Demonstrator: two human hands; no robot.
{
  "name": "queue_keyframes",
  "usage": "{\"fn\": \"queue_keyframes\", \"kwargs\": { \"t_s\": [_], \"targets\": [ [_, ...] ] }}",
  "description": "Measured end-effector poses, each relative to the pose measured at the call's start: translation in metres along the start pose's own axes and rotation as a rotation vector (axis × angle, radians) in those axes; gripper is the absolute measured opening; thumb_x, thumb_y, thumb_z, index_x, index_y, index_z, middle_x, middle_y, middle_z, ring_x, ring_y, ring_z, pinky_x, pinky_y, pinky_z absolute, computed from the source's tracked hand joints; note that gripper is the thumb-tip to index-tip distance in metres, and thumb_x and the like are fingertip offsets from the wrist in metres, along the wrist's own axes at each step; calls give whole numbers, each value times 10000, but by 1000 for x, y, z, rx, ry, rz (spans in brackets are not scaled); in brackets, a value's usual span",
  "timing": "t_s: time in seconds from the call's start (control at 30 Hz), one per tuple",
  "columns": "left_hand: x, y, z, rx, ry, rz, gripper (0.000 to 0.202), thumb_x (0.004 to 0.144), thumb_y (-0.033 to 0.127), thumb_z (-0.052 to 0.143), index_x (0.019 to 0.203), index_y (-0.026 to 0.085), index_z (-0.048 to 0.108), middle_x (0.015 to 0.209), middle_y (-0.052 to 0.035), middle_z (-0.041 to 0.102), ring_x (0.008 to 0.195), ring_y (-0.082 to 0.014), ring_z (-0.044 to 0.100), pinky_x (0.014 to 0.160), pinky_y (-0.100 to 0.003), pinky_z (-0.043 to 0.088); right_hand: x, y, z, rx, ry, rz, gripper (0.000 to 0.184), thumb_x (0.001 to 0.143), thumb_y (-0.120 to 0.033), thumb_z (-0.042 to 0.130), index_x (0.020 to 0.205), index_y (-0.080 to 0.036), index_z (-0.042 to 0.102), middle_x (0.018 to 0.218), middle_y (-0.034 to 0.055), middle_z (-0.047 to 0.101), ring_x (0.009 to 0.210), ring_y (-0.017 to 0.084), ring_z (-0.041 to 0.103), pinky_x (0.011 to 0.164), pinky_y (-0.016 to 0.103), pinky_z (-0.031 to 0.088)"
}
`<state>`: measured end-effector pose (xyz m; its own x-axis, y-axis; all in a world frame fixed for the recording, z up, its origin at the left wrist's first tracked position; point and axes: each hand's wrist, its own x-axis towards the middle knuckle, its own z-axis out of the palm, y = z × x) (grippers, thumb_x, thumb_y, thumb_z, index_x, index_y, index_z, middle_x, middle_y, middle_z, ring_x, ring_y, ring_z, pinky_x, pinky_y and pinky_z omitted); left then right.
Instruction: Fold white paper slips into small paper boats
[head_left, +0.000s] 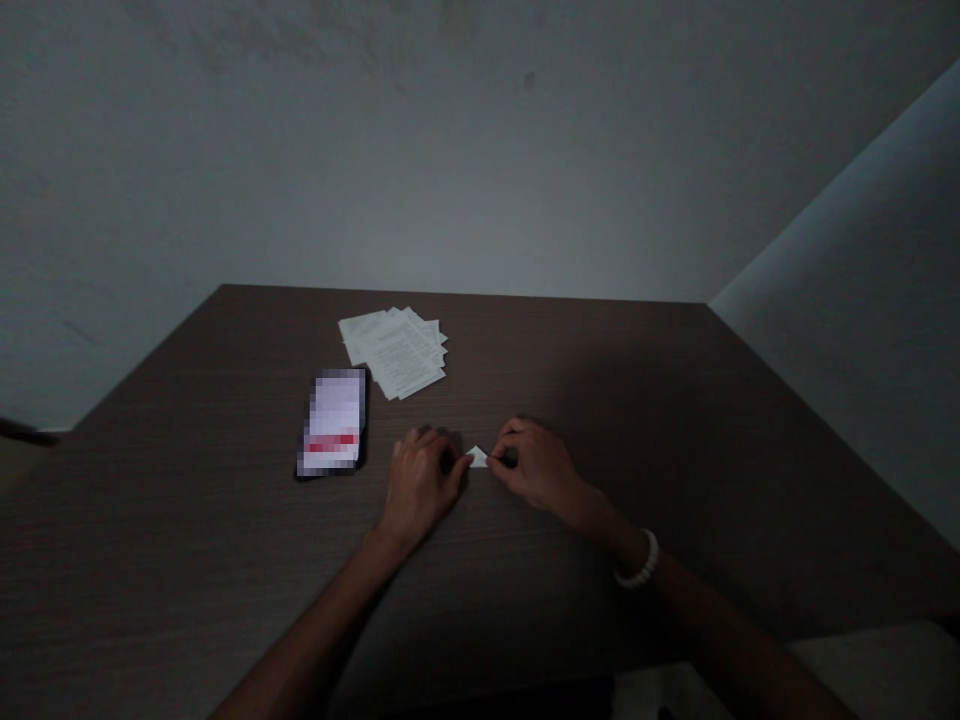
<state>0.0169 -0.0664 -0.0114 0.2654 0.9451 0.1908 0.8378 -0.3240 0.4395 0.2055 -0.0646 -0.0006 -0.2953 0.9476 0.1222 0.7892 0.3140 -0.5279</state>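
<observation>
A small piece of folded white paper (pixel 478 457) with a pointed top lies low over the dark wooden table (pixel 480 560). Thumb and fingers of my left hand (pixel 424 480) pinch its left corner. At its right corner, my right hand (pixel 538 465) closes on it in the same way. The fingertips hide both ends of the paper, so only its middle shows. A white beaded bracelet (pixel 643 560) circles my right wrist.
Beyond my left hand lies a fanned pile of printed paper sheets (pixel 401 350). A phone (pixel 332 425) with a lit, blurred screen rests left of my left hand. A grey wall (pixel 465 170) borders the table's far edge, and another wall (pixel 862 300) rises at the right.
</observation>
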Motion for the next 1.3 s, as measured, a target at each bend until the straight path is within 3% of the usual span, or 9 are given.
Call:
{"fn": "queue_keyframes", "kwargs": {
  "t_s": [0.43, 0.67, 0.87, 1.03, 1.3],
  "targets": [
    [2, -18, -3, -159, -7, 26, 85, 813, 205, 611, 768, 197, 683, 856, -48, 644, 876, -241, 531, 794, -419, 403, 1, -1, -2, -14, -20, 1, 86, 813, -229, 651, 740, -200, 687, 891, 17, 645, 810, 140, 577, 688, 258, 398],
    [0, -21, -8, -284, -13, 322, 220, 902, 146, 475, 988, 182, 675, 1030, -76, 641, 971, -212, 547, 852, -383, 439, 4, 4, 0, -17, -58, -20, 84, 819, -226, 652, 752, -197, 695, 881, 27, 645, 822, 146, 585, 745, 268, 421],
    [-6, -17, -10, -112, -125, 523, 258, 896, 148, 468, 1030, 202, 682, 1156, -80, 627, 1022, -246, 529, 868, -425, 431, 11, 11, -7, -80, -84, -73, 63, 815, -237, 675, 767, -207, 703, 910, 28, 652, 871, 162, 581, 742, 277, 415],
    [-8, -14, -11, -73, -127, 536, 285, 894, 150, 456, 1079, 197, 668, 1266, -99, 569, 1080, -264, 505, 895, -445, 422, 16, 14, -11, -99, -118, -99, 35, 801, -230, 700, 773, -212, 710, 914, 25, 651, 887, 165, 576, 757, 278, 411],
    [-7, -6, -15, -47, -204, 500, 417, 892, 129, 428, 1291, 183, 537, 1155, -109, 613, 1027, -250, 522, 889, -437, 409, 18, 15, -13, -97, -124, -92, 55, 788, -258, 723, 750, -220, 712, 917, 24, 649, 890, 169, 574, 741, 280, 404]
  ]
}}
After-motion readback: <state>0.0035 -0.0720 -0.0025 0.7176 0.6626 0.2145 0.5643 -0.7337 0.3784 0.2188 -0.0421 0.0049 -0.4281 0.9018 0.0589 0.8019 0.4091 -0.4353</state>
